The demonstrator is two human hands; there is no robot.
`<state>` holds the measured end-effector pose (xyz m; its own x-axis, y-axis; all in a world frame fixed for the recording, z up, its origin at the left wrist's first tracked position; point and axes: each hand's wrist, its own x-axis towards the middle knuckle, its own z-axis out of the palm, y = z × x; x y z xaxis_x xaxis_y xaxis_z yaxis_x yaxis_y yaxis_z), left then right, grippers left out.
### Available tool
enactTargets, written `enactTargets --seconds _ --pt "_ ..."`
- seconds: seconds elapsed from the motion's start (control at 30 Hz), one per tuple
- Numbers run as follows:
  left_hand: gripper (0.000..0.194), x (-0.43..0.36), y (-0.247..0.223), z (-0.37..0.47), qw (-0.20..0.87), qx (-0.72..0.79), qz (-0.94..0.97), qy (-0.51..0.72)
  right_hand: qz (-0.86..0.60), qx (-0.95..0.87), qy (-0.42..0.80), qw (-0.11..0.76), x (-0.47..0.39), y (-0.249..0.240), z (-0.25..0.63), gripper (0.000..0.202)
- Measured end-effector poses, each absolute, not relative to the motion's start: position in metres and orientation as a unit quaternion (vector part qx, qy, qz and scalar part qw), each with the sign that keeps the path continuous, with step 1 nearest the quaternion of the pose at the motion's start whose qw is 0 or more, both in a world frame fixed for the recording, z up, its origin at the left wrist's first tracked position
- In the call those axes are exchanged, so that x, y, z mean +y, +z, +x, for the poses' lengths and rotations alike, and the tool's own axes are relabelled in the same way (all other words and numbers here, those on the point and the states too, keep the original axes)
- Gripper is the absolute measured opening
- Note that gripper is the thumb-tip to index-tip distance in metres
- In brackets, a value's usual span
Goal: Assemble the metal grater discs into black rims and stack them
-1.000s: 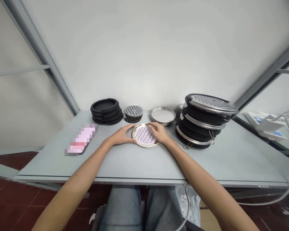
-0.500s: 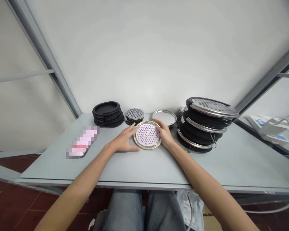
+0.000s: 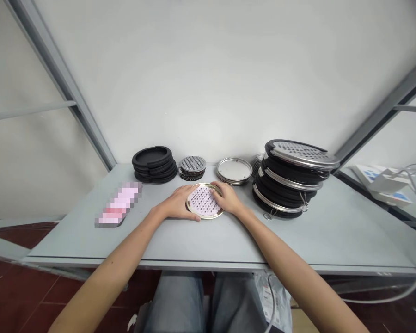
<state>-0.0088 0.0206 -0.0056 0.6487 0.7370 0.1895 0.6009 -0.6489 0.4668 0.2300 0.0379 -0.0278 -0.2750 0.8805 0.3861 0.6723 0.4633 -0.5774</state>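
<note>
A round perforated plate (image 3: pixel 205 202), pale pinkish in the middle with a shiny gold-coloured rim, lies low over the tabletop in front of me. My left hand (image 3: pixel 177 203) is curved round its left edge, thumb at the near side and fingers at the far side. On the right rim my right hand (image 3: pixel 228 198) has hold of it, the thumb resting over the holes and the other fingers partly hidden. Just behind are a stack of round silver trays (image 3: pixel 235 169) and a stack of small patterned metal discs (image 3: pixel 192 164).
Black rings (image 3: pixel 152 156) are stacked at the back left. A tall, leaning pile of black-and-silver round pieces (image 3: pixel 294 178) stands on the right. A pixelated phone-like object (image 3: pixel 119 204) lies on the grey table (image 3: pixel 180 247). White boxes (image 3: pixel 381 185) and a cable sit far right.
The perforated plate has moved slightly left and toward me, lying flatter. My left hand has closed round its edge, and my right hand has shifted left with it.
</note>
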Motion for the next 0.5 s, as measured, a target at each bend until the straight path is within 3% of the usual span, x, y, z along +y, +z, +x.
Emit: enactTargets --seconds 0.23,0.37,0.5 --pt "0.110 0.019 -0.002 -0.010 0.191 0.369 0.893 0.174 -0.514 -0.766 0.042 0.384 0.035 -0.017 0.235 0.036" --pt "0.108 0.020 -0.002 -0.011 0.194 0.372 0.891 0.172 -0.593 -0.727 -0.108 0.330 0.046 0.016 0.238 0.040" --pt "0.109 0.020 -0.003 -0.013 0.207 0.397 0.878 0.170 -0.668 -0.659 -0.150 0.312 0.082 0.046 0.239 0.047"
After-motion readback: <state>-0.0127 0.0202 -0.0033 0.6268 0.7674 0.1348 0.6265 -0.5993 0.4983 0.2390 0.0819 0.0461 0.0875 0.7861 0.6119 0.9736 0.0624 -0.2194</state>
